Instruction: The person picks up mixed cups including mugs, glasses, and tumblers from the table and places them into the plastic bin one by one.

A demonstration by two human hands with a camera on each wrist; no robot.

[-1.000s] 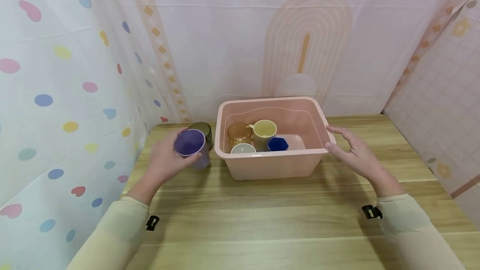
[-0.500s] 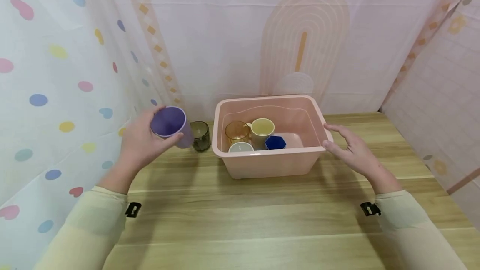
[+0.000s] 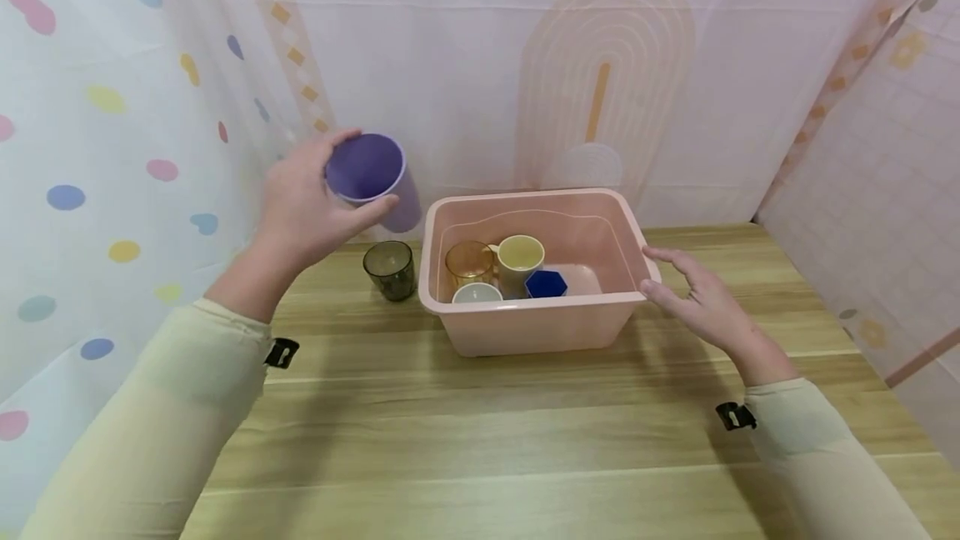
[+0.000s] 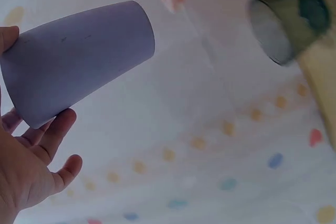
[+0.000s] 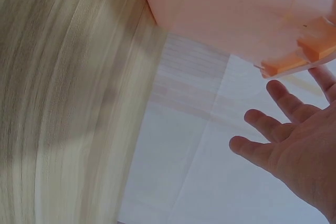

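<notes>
head view looking down, wrist views close (sharing pink bin [image 3: 536, 323])

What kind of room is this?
Probably a small staged corner, not a real kitchen: printed curtains hang on all sides of a wooden table holding a pink tub of cups.
</notes>
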